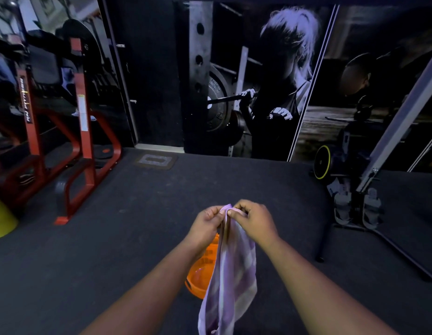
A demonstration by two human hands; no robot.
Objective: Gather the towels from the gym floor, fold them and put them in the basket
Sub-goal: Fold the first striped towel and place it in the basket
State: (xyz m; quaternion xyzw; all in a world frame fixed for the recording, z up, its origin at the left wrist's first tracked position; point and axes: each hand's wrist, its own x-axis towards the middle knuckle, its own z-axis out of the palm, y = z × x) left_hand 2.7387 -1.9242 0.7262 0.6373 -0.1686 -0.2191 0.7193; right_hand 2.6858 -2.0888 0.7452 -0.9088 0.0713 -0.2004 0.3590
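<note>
A pale purple checked towel point(230, 274) hangs down in front of me, folded lengthwise. My left hand point(206, 223) and my right hand point(254, 220) pinch its top edge side by side, held close together at chest height. Below and behind the towel an orange basket point(200, 274) stands on the dark gym floor, mostly hidden by the cloth and my left forearm.
A red weight rack point(82, 141) stands at the left with a yellow cone point(2, 218) beside it. A black machine frame with a yellow-rimmed wheel point(322, 165) and floor bars point(388, 247) sits at the right. A small mat point(155, 160) lies by the poster wall.
</note>
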